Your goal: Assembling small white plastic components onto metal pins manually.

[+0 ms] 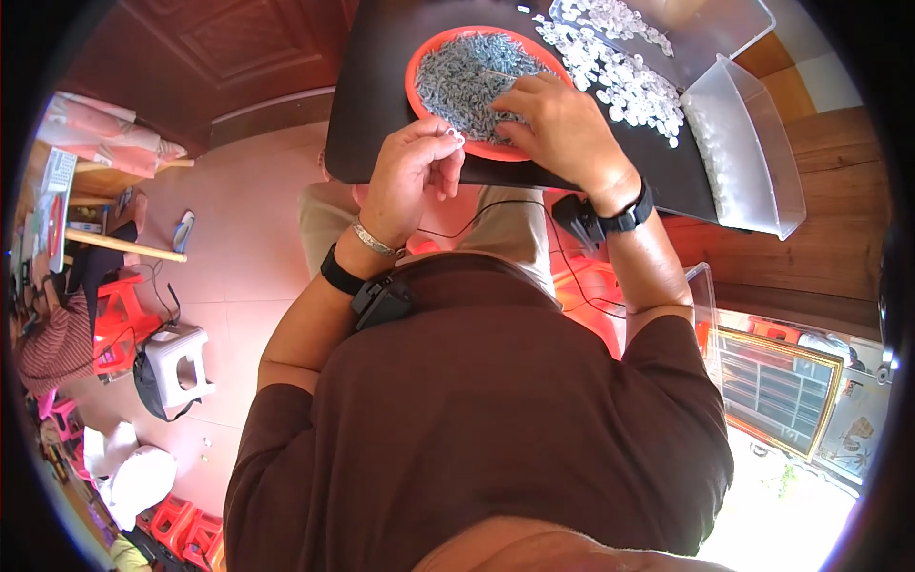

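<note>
A round orange-red basin (pixel 413 95) holds a heap of small, slim, bluish-grey pieces (pixel 457 71), too small to name surely. My right hand (pixel 562 119) reaches over its right side, thumb and fingers bent and apart, the tips at the heap. I see nothing held in it. By the basin's near-left rim, my left hand (pixel 415 170) pinches a small clear-white plastic piece (pixel 456 136) between thumb and forefinger, its other fingers curled. To the basin's right, many similar clear-white pieces (pixel 634 91) lie spread on the black table (pixel 376 91).
A clear plastic bin (pixel 753 143) with white pieces stands at the table's right edge; another clear bin (pixel 710 43) lies behind the spread pieces. A black cable (pixel 477 224) runs below the table edge. Stools, including a grey one (pixel 178 367), stand on the left floor.
</note>
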Tool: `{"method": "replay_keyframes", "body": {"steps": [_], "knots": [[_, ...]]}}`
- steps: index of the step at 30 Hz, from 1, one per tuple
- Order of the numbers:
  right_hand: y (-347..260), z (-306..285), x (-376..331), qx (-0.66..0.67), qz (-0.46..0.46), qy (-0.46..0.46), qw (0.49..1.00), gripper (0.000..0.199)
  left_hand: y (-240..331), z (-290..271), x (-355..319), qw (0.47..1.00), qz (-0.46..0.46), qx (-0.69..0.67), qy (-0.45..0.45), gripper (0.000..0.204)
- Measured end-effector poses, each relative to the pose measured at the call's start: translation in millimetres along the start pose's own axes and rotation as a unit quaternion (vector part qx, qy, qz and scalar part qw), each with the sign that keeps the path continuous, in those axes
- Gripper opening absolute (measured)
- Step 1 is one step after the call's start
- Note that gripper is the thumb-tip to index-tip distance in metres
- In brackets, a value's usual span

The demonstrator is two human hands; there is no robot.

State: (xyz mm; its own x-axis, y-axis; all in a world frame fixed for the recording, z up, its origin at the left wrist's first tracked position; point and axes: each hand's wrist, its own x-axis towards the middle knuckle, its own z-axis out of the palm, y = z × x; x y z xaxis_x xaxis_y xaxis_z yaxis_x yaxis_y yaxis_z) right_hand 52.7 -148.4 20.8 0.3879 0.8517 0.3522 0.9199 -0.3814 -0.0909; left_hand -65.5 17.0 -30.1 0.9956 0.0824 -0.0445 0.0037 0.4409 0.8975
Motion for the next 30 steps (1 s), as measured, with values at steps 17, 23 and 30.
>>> {"method": "replay_keyframes", "body": {"steps": [17, 23, 30], "knots": [[5, 18, 7, 0.080, -0.008, 0.003, 0.997, 0.009, 2, 7, 1, 0.999, -0.010, 0.033, 0.008, 0.019], [13, 23, 8, 0.052, 0.004, 0.010, 0.999, 0.010, 1, 6, 2, 0.999, -0.012, 0.038, 0.010, 0.019], [3, 16, 7, 0.143, 0.024, 0.011, 0.989, 0.010, 1, 6, 2, 0.999, -0.011, 0.044, 0.005, 0.018]]}}
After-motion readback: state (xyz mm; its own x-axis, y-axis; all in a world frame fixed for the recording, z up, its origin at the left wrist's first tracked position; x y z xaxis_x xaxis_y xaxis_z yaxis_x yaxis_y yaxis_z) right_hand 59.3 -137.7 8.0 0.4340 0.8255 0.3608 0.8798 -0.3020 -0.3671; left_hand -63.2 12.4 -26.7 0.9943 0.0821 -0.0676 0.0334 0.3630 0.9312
